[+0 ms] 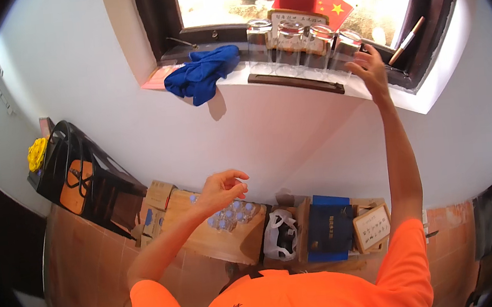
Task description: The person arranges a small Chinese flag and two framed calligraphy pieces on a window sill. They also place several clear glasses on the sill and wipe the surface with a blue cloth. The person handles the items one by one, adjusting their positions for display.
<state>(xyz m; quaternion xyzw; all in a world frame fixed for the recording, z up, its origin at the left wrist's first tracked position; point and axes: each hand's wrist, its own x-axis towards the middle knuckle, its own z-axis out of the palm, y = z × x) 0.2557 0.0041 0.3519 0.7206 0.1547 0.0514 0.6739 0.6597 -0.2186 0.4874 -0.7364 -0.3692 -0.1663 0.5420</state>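
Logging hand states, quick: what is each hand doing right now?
Left hand: loosely curled in mid-air, holding nothing.
Right hand: open, fingers touching the rightmost upturned glass on the windowsill.

glasses [300,44] in row on sill [287,87] | cloth [203,73] left of them | boxes [229,226] on floor below

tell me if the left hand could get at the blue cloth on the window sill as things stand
Probably yes. The left hand hangs empty and half open below the sill, and the blue cloth drapes over the sill's near edge with only bare white wall between them. The right hand is off at the glasses, out of the way.
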